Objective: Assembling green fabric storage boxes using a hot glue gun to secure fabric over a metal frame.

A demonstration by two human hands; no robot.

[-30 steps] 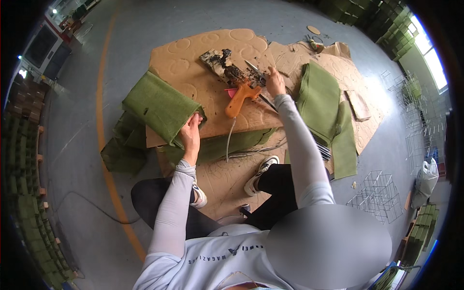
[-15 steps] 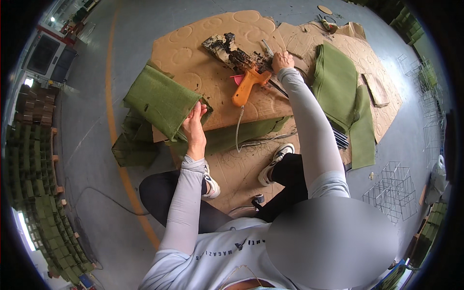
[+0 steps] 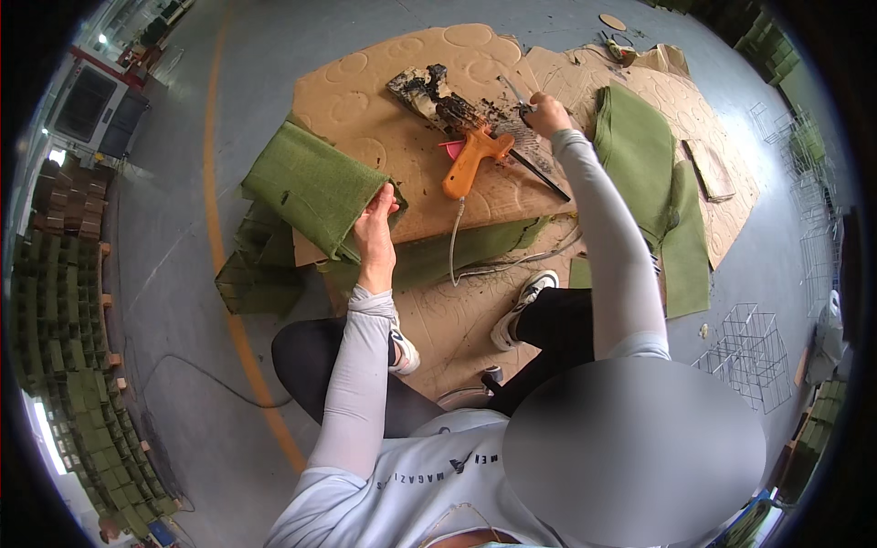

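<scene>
My left hand (image 3: 376, 228) grips the open right end of a green fabric-covered box (image 3: 306, 187), thumb and fingers closed at its rim. Over the cardboard's right half, my right hand (image 3: 547, 115) is closed around a slim tool (image 3: 517, 92) with a pale metal blade and a dark handle. Between the hands lies an orange glue gun (image 3: 470, 166), its cord hanging off the near edge. Its front end rests by a crumpled piece smeared black (image 3: 422, 96). A black stick (image 3: 541, 175) lies right of the gun.
Cardboard sheets (image 3: 356, 73) form the work surface. Folded green fabric (image 3: 630, 151) lies to the right, with a small cardboard piece (image 3: 709, 169) beyond. Another green box (image 3: 260, 274) stands low at left. Wire racks (image 3: 749, 352) sit on the floor at right; stacked green boxes (image 3: 59, 320) line the left.
My right hand has drawn back a little to the right, lifting the bladed tool, and more of the black stick shows. My left hand keeps its hold on the box, which shifts slightly right.
</scene>
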